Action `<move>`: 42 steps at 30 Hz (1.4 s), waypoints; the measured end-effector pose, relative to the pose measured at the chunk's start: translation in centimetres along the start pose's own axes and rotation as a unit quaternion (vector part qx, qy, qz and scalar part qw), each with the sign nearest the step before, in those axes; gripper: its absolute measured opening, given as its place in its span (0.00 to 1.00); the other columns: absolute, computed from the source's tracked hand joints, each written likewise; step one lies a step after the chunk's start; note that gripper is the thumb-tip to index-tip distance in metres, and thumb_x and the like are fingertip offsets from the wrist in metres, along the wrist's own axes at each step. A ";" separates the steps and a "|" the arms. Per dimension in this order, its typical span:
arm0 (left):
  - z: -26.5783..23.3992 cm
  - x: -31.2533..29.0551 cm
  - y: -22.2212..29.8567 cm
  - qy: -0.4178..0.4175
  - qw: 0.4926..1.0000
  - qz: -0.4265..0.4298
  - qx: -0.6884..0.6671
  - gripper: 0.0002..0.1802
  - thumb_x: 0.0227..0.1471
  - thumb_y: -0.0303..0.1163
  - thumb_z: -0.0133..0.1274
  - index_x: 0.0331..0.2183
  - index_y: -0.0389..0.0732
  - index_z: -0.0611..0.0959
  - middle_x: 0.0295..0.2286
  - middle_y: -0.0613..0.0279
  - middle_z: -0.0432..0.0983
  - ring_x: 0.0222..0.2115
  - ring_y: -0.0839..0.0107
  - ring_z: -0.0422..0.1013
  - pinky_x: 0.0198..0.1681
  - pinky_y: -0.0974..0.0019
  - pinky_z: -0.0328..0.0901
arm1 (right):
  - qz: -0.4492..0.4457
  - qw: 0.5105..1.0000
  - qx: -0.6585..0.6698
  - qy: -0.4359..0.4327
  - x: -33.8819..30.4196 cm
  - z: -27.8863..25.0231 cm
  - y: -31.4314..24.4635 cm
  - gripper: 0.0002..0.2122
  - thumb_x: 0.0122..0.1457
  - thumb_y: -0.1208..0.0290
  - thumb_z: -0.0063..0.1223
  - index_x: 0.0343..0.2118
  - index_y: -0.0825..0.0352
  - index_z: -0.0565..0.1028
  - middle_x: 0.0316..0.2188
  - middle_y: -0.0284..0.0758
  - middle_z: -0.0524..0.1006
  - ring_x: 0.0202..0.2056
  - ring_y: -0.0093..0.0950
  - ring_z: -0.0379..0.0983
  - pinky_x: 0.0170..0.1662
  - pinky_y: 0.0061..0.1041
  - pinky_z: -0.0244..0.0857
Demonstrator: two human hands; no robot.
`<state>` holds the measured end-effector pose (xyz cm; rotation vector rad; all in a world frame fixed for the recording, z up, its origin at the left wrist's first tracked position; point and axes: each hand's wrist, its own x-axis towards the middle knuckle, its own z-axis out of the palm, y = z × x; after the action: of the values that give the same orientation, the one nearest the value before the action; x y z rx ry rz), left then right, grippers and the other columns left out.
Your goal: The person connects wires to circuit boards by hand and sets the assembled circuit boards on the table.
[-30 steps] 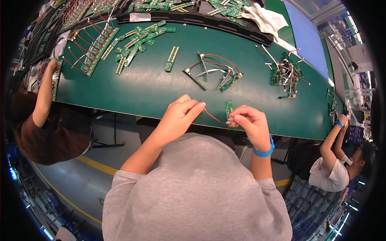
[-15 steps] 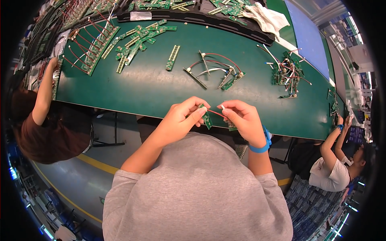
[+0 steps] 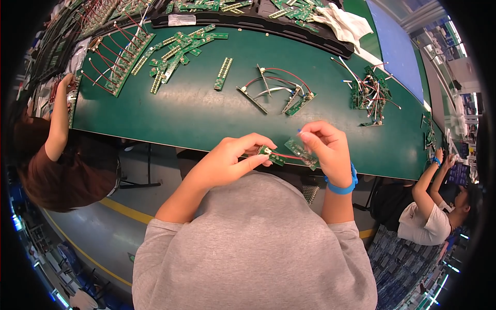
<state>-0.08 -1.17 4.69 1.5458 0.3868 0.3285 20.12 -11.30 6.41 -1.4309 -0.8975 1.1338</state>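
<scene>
Between its thumb and fingers my left hand [image 3: 227, 157] grips a small green circuit board [image 3: 276, 157] with a white connector. A red wire [image 3: 287, 155] leads from that connector toward a second green circuit board [image 3: 299, 149], which is blurred and hangs by my right hand. My right hand [image 3: 326, 147] is pinched on a thin piece with a blue end [image 3: 299, 131], just above the second board; the rest of that piece is hidden. Past my hands, several boards joined by red and white wires [image 3: 290, 99] stand on the green table [image 3: 196, 116].
A lone board strip [image 3: 223, 74] lies left of the wired boards. Farther left are a pile of boards [image 3: 178, 49] and a row of wired boards [image 3: 121, 67]. A tangled wired cluster [image 3: 369, 95] sits right. Behind is a black tray [image 3: 232, 21]. People work at both sides.
My right hand has moved up and right, from the red wire's end to the blue-ended piece. The second board has swung into view between my hands. The left-hand board has tilted.
</scene>
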 end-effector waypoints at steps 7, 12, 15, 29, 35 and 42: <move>-0.1 0.5 -1.6 -0.032 0.975 -0.036 -0.219 0.12 0.55 0.26 0.44 0.42 0.33 0.69 0.32 0.56 0.75 0.36 0.71 0.73 0.38 0.72 0.65 | 0.078 0.988 -0.008 -0.129 0.1 0.6 0.3 0.04 0.54 0.76 0.51 0.28 0.72 0.73 0.26 0.27 0.69 0.25 0.13 0.63 0.28 0.14 0.59; -0.1 0.7 -2.2 -0.028 0.960 -0.060 -0.273 0.12 0.55 0.26 0.43 0.42 0.33 0.67 0.34 0.53 0.75 0.36 0.68 0.73 0.39 0.70 0.66 | -0.017 0.990 -0.108 -0.088 -0.2 1.7 0.3 0.03 0.51 0.77 0.53 0.25 0.71 0.72 0.27 0.31 0.66 0.29 0.19 0.64 0.31 0.17 0.60; 0.1 0.7 -2.5 -0.027 0.957 -0.062 -0.282 0.12 0.55 0.26 0.42 0.42 0.32 0.67 0.34 0.52 0.74 0.37 0.67 0.72 0.39 0.70 0.66 | -0.045 0.985 -0.149 -0.069 -0.1 1.9 0.5 0.04 0.50 0.77 0.53 0.24 0.72 0.72 0.29 0.33 0.68 0.30 0.23 0.66 0.33 0.20 0.62; 0.4 0.8 -2.4 -0.018 0.962 -0.048 -0.268 0.13 0.55 0.27 0.43 0.42 0.32 0.67 0.35 0.52 0.74 0.38 0.68 0.72 0.42 0.68 0.66 | -0.003 0.990 -0.121 -0.072 -0.2 2.1 0.2 0.04 0.50 0.79 0.52 0.23 0.72 0.71 0.29 0.33 0.68 0.31 0.21 0.66 0.35 0.20 0.61; 0.5 0.8 -2.4 -0.021 0.960 -0.038 -0.278 0.12 0.55 0.27 0.43 0.42 0.32 0.67 0.35 0.52 0.74 0.38 0.68 0.72 0.42 0.68 0.66 | 0.009 0.993 -0.084 -0.079 -0.1 2.0 0.3 0.04 0.50 0.79 0.52 0.23 0.72 0.70 0.29 0.31 0.68 0.31 0.20 0.65 0.36 0.19 0.60; 0.5 0.8 -2.4 -0.016 0.963 -0.041 -0.267 0.12 0.55 0.26 0.43 0.41 0.32 0.67 0.35 0.52 0.74 0.37 0.68 0.72 0.42 0.68 0.65 | 0.019 0.994 -0.075 -0.082 -0.1 2.1 0.4 0.03 0.50 0.79 0.52 0.23 0.71 0.70 0.29 0.31 0.67 0.32 0.19 0.64 0.36 0.18 0.60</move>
<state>0.72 -1.29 2.21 1.0014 0.3030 0.3121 18.09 -10.86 6.04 -1.4968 -1.0935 1.2472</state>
